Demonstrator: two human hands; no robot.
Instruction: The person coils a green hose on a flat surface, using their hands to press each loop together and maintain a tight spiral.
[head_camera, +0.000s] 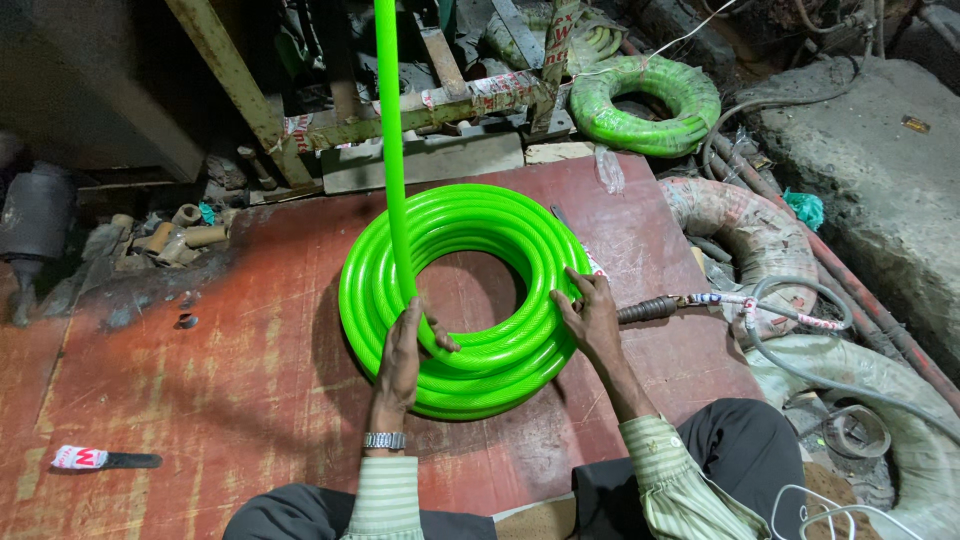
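A worn red worktop (230, 380), scuffed and stained, sits in a dim, cluttered workshop, with rusty metal framing (400, 120) beyond it. Flat on that worktop lies a bright green hose coil (480, 370), ring-shaped, its opening facing straight up. The free hose end (392, 150) rises from the coil's inner edge, long axis near vertical, running out of the top of the view. The left hand (403, 355) wraps that strand right where it meets the coil, fingers (440, 340) curled closed around it. The right hand (590, 312) presses on the coil's outer rim, fingers spread. Well beyond both hands, a second green coil (645, 105) rests among the clutter. A red-handled tool (100, 459) lies far left of the left fingers.
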